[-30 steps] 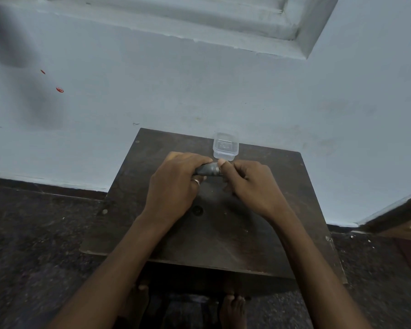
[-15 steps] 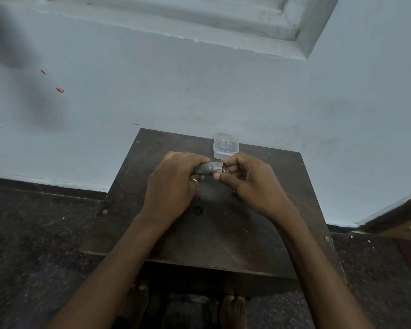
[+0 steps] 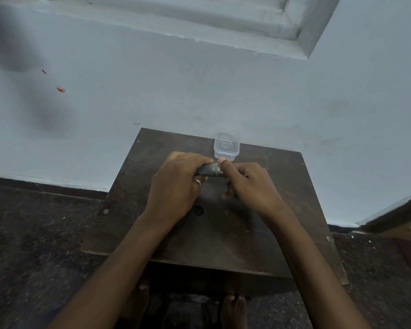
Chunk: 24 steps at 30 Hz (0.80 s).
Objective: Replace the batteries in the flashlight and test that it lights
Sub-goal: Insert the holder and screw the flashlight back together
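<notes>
Dark table (image 3: 223, 233), flashlight (image 3: 208, 169), clear tub (image 3: 226, 146), contents unclear

The flashlight (image 3: 209, 169) lies crosswise above the tabletop (image 3: 223, 233), left hand (image 3: 176, 184) on its left part, right hand (image 3: 249, 184) at its right end; a container (image 3: 226, 146) stands just behind, near the wall (image 3: 199, 91).

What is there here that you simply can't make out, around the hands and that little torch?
Head view, the only one:
- Most of the flashlight: the left hand grips around it, so its lens and switch are covered.
- Its right end: the right hand pinches there, hiding whether a cap is on or batteries are inside.
- Whether anything lies in the clear container behind the hands: too small and faint.
</notes>
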Tool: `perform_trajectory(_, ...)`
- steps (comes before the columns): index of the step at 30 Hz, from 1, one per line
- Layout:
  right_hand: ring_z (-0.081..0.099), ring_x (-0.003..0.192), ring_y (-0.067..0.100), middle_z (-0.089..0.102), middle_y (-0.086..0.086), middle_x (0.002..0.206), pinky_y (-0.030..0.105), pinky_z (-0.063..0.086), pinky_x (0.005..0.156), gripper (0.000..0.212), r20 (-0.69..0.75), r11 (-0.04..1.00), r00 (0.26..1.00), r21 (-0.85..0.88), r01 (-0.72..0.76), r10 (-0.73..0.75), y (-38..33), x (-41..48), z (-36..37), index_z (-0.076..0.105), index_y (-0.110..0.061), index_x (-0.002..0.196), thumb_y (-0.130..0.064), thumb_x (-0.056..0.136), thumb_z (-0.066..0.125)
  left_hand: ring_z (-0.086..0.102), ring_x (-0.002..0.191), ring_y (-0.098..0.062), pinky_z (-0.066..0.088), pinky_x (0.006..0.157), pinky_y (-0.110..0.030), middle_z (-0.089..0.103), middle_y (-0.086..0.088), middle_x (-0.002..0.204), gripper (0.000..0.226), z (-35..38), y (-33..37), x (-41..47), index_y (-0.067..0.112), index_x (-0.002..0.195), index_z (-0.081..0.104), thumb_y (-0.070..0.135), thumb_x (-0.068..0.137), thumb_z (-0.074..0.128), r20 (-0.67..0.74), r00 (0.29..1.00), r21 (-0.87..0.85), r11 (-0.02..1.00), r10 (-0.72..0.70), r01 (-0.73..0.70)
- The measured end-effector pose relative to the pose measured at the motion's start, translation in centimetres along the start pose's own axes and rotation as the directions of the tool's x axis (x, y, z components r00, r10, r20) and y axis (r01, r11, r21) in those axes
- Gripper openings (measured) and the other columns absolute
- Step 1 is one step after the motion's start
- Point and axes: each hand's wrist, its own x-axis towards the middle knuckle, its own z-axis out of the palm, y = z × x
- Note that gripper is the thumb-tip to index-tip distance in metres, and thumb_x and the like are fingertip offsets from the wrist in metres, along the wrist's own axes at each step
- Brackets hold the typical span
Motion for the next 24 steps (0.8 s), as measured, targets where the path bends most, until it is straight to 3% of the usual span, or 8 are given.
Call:
perform_trajectory(5,0.069,0.052,0.013,0.058,0.013,0.055,0.045,0.054,0.070,0.065,-0.016,0.998,0.999,0.054,-0.041,0.042,0.0,0.0,0.1,0.055,0.009,0.070,-0.049,0.099,0.048,0.050,0.097,-0.008,0.037,0.073,-0.021,0.067,0.017,0.099,0.029,-0.1,0.3,-0.1,0.033,0.108,0.068,0.019,0.083,0.070,-0.004,1.000,0.006,1.000,-0.001,0.001)
perform_trajectory(8,0.066,0.056,0.011,0.067,0.007,0.061,0.039,0.055,0.066,0.061,-0.066,0.996,0.996,0.074,-0.049,0.053,0.3,0.0,0.3,0.063,0.002,0.073,-0.054,0.096,0.052,0.049,0.096,-0.008,0.036,0.071,-0.021,0.067,0.017,0.099,0.030,-0.2,0.3,0.0,0.034,0.110,0.067,0.021,0.083,0.071,-0.003,1.000,0.011,1.000,-0.003,0.003)
perform_trajectory(10,0.072,0.068,0.009,0.075,0.001,0.073,0.035,0.059,0.069,0.049,-0.036,0.991,0.998,0.122,-0.053,0.057,0.2,-0.1,0.2,0.070,-0.009,0.080,-0.055,0.091,0.059,0.050,0.096,-0.009,0.037,0.071,-0.021,0.068,0.015,0.101,0.032,-0.2,0.2,0.0,0.032,0.111,0.068,0.018,0.082,0.072,-0.017,1.000,0.017,1.000,-0.003,0.004)
perform_trajectory(14,0.076,0.081,0.020,0.077,0.008,0.083,0.031,0.059,0.059,0.030,0.013,0.945,0.995,0.314,-0.096,0.096,-0.1,-0.1,0.2,0.070,-0.008,0.092,-0.038,0.090,0.070,0.054,0.098,-0.013,0.045,0.074,-0.027,0.069,0.013,0.104,0.034,-0.1,0.1,0.1,0.031,0.112,0.068,0.017,0.081,0.073,-0.031,0.999,0.011,1.000,0.016,-0.016)
perform_trajectory(17,0.075,0.093,0.021,0.075,0.019,0.095,0.030,0.059,0.065,0.029,0.008,0.867,0.994,0.488,-0.102,0.113,-0.3,-0.2,0.0,0.068,0.000,0.100,-0.029,0.095,0.067,0.054,0.104,-0.018,0.050,0.083,-0.041,0.067,0.011,0.112,0.042,0.0,-0.1,0.4,0.029,0.117,0.066,0.026,0.078,0.077,-0.012,1.000,0.015,1.000,0.004,-0.004)
perform_trajectory(19,0.075,0.092,0.020,0.077,0.015,0.095,0.029,0.059,0.068,0.027,-0.004,0.788,0.990,0.606,-0.109,0.140,-0.5,-0.3,-0.4,0.068,0.001,0.103,-0.025,0.097,0.064,0.057,0.103,-0.021,0.050,0.085,-0.043,0.067,0.006,0.114,0.047,-0.1,-0.5,0.5,0.025,0.120,0.065,0.033,0.076,0.079,0.024,0.999,0.001,0.999,-0.038,0.038)
perform_trajectory(21,0.075,0.091,0.025,0.077,0.015,0.094,0.027,0.059,0.069,0.027,-0.046,0.718,0.979,0.687,-0.112,0.197,-0.5,-0.3,-0.7,0.066,0.002,0.106,-0.023,0.098,0.063,0.062,0.095,-0.016,0.051,0.083,-0.036,0.069,0.005,0.106,0.044,-0.3,-0.7,0.6,0.025,0.117,0.066,0.035,0.077,0.080,0.071,0.995,-0.099,0.992,-0.071,0.078)
perform_trajectory(24,0.075,0.091,0.036,0.074,0.023,0.096,0.026,0.060,0.068,0.038,-0.119,0.625,0.948,0.775,-0.099,0.297,-0.5,-0.2,-0.5,0.056,0.005,0.118,-0.025,0.096,0.066,0.065,0.086,-0.003,0.048,0.073,-0.011,0.071,0.012,0.095,0.037,-0.8,0.0,0.7,0.025,0.109,0.069,0.031,0.075,0.083,0.117,0.981,-0.291,0.939,-0.153,0.181)
